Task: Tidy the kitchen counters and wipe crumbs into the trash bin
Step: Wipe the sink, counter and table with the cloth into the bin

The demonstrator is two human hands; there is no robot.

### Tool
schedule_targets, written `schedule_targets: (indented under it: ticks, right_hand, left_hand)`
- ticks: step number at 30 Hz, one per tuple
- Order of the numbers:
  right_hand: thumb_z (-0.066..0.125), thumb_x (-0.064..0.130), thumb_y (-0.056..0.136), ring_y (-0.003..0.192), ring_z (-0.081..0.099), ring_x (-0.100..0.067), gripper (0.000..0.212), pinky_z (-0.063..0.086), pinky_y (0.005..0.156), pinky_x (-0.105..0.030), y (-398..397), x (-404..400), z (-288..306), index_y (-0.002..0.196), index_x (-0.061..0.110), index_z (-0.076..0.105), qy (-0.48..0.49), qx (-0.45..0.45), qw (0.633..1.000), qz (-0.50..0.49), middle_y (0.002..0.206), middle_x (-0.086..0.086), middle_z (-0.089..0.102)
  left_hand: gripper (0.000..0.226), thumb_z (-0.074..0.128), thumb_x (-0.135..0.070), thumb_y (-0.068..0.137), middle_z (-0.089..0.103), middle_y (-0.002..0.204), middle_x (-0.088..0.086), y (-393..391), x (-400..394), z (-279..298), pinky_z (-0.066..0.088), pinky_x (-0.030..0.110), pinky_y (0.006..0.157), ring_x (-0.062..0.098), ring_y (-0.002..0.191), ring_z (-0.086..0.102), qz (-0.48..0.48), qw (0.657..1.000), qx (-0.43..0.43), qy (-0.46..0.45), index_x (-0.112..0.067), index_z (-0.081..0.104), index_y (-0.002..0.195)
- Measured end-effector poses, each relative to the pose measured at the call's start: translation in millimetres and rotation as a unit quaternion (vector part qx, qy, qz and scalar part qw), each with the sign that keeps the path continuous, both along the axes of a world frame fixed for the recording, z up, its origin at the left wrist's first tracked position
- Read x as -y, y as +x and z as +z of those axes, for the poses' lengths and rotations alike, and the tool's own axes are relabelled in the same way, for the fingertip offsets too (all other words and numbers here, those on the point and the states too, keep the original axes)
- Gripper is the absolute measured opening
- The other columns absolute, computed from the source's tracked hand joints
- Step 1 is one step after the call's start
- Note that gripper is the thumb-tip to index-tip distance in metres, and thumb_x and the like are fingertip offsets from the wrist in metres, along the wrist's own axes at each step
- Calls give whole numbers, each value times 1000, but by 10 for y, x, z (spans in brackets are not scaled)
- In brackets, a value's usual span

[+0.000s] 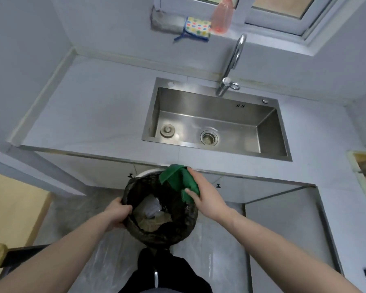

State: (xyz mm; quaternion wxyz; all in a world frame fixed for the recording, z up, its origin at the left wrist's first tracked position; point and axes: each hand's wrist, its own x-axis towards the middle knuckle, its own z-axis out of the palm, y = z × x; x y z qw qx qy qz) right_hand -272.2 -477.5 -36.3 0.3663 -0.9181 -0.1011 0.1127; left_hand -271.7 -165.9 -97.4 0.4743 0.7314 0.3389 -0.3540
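Left hand (117, 214) grips the bin's (163, 231) black-lined rim; right hand (205, 194) clutches a green cloth (179, 179) over it, white scraps (154, 208) inside below.

Left hand (117, 214) grips with curled fingers; right hand (203, 192) pinches, both forearms extended forward.

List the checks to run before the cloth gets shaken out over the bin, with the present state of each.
1. Left hand grips the rim of the trash bin: ok.
2. Right hand holds the green cloth: ok.
3. Cloth lies over the bin's opening: ok.
4. Bin sits just under the counter edge: ok.
5. Black liner stays folded over the rim: ok.
6. Crumbs left on the counter: cannot tell.
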Motion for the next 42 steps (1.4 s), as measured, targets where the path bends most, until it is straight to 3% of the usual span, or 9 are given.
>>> schedule_targets:
  ticks: [7, 10, 16, 20, 25, 29, 33, 38, 42]
  right_hand:
    - [57, 32, 102, 139, 42, -9, 64, 32, 114, -21, -395, 1124, 334, 159, 23, 28, -55, 36, 988, -138, 158, 6, 39]
    - [58, 25, 101, 136, 44, -14, 64, 30, 110, -19, -467, 1650, 341, 158, 21, 28, -112, 37, 981, -152, 154, 1, 43]
    - [60, 18, 99, 132, 46, -19, 60, 35, 112, -29, -411, 2827, 295, 154, 17, 35, -167, 44, 968, -180, 146, -1, 49]
    - [62, 15, 97, 120, 53, -23, 55, 43, 95, -31, -193, 3831, 282, 147, 22, 41, -167, 47, 959, -224, 137, -3, 54]
    - [58, 15, 98, 118, 54, -32, 45, 47, 95, -43, 27, 4913, 128, 142, 13, 44, -208, 18, 942, -264, 134, -12, 55]
    - [55, 13, 99, 115, 54, -32, 37, 48, 90, -44, 241, 5404, -18, 135, 14, 46, -218, 11, 936, -277, 128, -10, 56]
    - [56, 5, 97, 125, 48, -33, 51, 44, 103, -44, 467, 5705, -156, 145, 8, 39, -234, 18, 936, -262, 137, -14, 50]
    - [56, 8, 98, 133, 42, -38, 54, 37, 112, -48, 772, 5905, -459, 148, 2, 36, -238, 1, 933, -269, 144, -18, 45]
    - [51, 18, 104, 153, 15, -36, 66, 13, 125, -49, 934, 5862, -774, 159, 1, 18, -231, -66, 938, -250, 164, -17, 24]
  left_hand:
    - [29, 54, 7, 82, 64, 90, 22, -112, 735, 155, 53, 33, 45, 36, 70, 64, -66, 998, 9, -20, -8, 57, 107]
    - [31, 51, 8, 83, 65, 91, 25, -120, 1082, 196, 54, 35, 48, 36, 67, 64, -86, 996, 8, -27, -9, 56, 108]
    - [29, 54, 5, 82, 65, 93, 24, -139, 1861, 177, 60, 46, 56, 38, 72, 67, -101, 995, 3, -18, -10, 57, 106]
    - [28, 55, 3, 81, 67, 95, 24, -237, 2553, 192, 61, 56, 67, 43, 84, 71, -102, 995, 9, -4, -16, 58, 101]
    - [30, 53, 6, 83, 67, 100, 22, -424, 3298, 215, 63, 51, 64, 40, 82, 71, -72, 997, -10, -2, -13, 57, 106]
    - [32, 52, 6, 84, 66, 103, 26, -523, 3762, 149, 62, 55, 66, 43, 85, 70, -55, 998, -21, 8, -9, 57, 112]
    - [34, 52, 3, 85, 68, 99, 20, -611, 4169, 62, 62, 53, 60, 39, 80, 72, -54, 998, -40, 10, -14, 56, 115]
    - [35, 52, 1, 88, 68, 98, 20, -571, 4593, -29, 62, 55, 65, 38, 81, 72, -70, 996, -52, 14, -18, 54, 117]
    - [34, 51, -1, 90, 68, 101, 20, -446, 4784, -60, 61, 58, 70, 39, 85, 72, -80, 995, -55, 10, -19, 51, 119]
